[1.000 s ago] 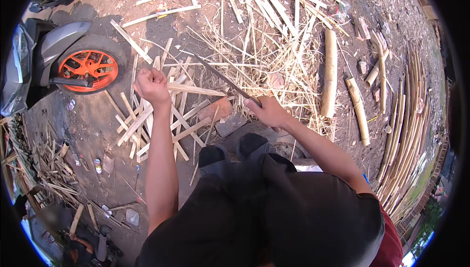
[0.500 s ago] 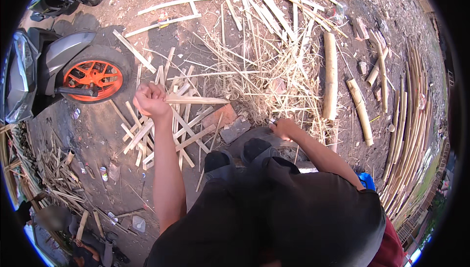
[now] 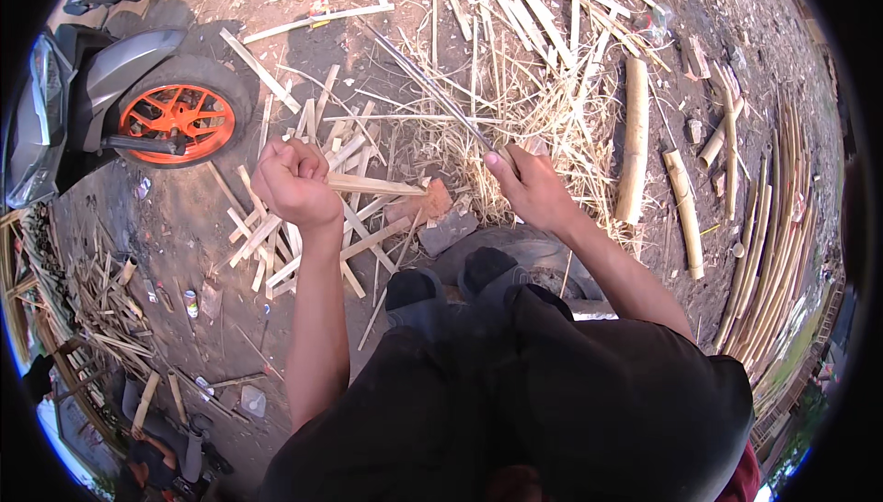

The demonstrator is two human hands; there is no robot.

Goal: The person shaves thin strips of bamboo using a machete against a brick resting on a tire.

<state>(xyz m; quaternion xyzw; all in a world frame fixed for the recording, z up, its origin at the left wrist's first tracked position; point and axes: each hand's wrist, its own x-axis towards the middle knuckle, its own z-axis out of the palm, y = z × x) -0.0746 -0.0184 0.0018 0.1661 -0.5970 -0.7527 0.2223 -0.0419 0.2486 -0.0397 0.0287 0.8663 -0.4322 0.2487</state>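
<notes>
My left hand (image 3: 296, 184) is closed around one end of a split bamboo strip (image 3: 377, 186), which points right toward a reddish brick (image 3: 438, 198) on the ground. In my right hand (image 3: 538, 187) is a long-bladed knife (image 3: 430, 88), seen almost edge-on. Its thin blade slants up and to the left, apart from the strip, and my fingers wrap the handle. Beneath my left hand lies a loose pile of cut bamboo pieces (image 3: 262, 242). Pale shavings (image 3: 561, 125) are heaped beyond my right hand.
A motorbike wheel with an orange rim (image 3: 177, 125) stands at the left. Thick bamboo poles (image 3: 632, 143) lie to the right, with a stack of long thin poles (image 3: 768, 244) farther out. A grey block (image 3: 448, 232) is near my feet. Another person (image 3: 161, 451) is at lower left.
My right hand has risen and turned, bringing the knife's blade into view pointing up-left. My left hand still grips the bamboo strip, its far end slightly lower. The view has shifted a little.
</notes>
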